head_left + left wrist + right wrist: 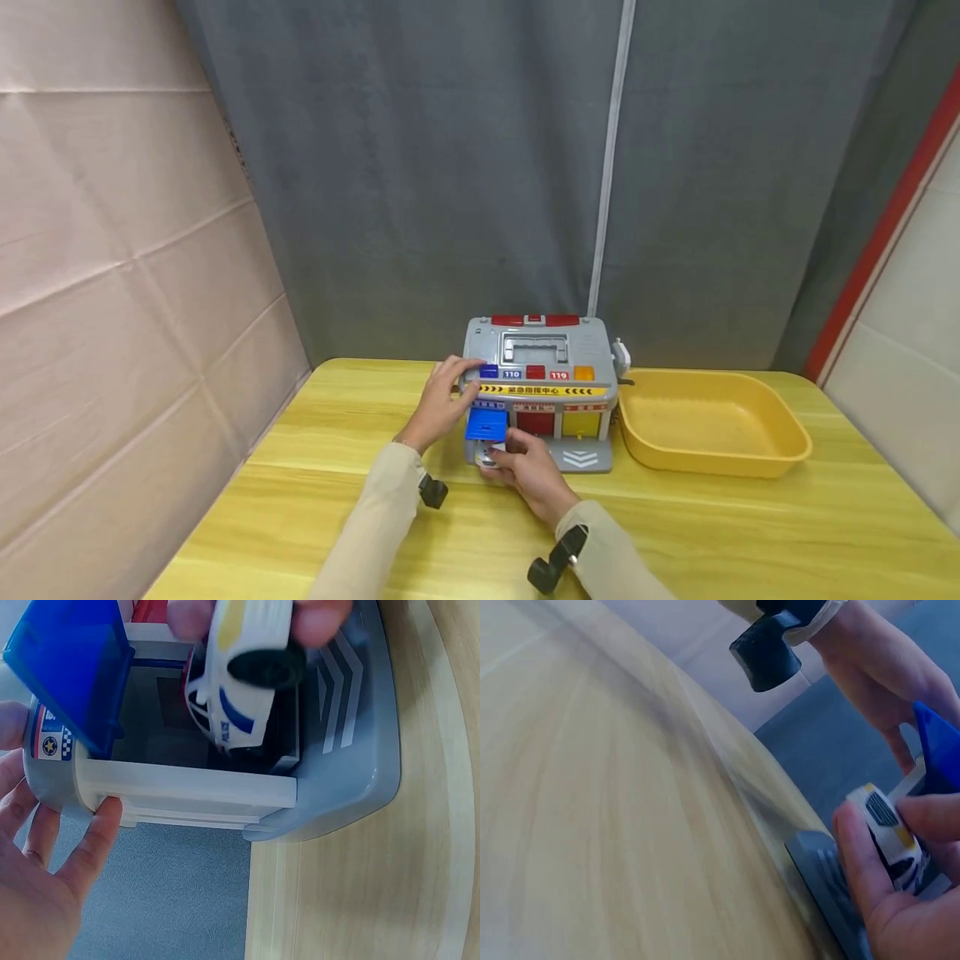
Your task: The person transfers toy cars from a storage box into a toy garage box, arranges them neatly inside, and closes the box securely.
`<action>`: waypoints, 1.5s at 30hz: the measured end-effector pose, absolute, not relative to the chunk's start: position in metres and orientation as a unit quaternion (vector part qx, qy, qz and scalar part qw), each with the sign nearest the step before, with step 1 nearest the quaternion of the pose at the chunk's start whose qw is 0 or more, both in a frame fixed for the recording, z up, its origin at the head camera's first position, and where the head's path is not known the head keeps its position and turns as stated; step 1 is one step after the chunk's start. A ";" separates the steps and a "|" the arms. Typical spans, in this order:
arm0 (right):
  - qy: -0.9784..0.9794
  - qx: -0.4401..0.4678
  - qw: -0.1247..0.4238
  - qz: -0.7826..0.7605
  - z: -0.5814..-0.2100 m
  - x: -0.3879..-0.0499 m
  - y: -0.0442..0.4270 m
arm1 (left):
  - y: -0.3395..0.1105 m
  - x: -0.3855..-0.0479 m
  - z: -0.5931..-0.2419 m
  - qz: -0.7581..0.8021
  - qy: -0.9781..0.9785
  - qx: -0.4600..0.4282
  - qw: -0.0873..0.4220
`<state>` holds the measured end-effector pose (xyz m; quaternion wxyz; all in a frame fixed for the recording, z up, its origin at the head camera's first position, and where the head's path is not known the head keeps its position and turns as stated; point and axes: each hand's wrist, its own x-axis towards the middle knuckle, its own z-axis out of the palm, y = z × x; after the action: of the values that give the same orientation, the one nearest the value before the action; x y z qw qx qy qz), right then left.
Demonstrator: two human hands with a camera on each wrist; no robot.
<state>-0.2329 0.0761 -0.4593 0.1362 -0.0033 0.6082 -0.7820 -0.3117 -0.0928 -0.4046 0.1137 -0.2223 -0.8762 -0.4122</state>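
Observation:
A grey toy emergency station point(536, 379) stands on the table, its blue flap door point(487, 425) lifted on the left bay. My left hand point(444, 400) rests against the station's left edge, a finger near the blue light on top. In the left wrist view its fingers point(90, 844) look fairly straight and touch the side wall. Between thumb and fingers, my right hand point(531, 471) pinches a white toy police car point(251, 675) at the mouth of that bay. The car point(891, 829) is tilted, with one end inside the opening, and fingers partly cover it.
Right of the station stands a yellow plastic tray point(712, 462) on the wood-grain table point(300, 500). A red door point(536, 423) and a yellow door point(581, 425) close the other bays. Behind the table hangs a grey curtain point(420, 183).

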 end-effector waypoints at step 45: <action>0.660 -0.035 0.163 -0.732 -0.442 -0.237 0.094 | -0.092 -0.310 -0.402 -0.410 -0.879 -0.220 0.106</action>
<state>-0.2372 0.0935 -0.4424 0.1632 -0.0352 0.6601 -0.7324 -0.3104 -0.0922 -0.4022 0.1055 -0.2197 -0.8790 -0.4097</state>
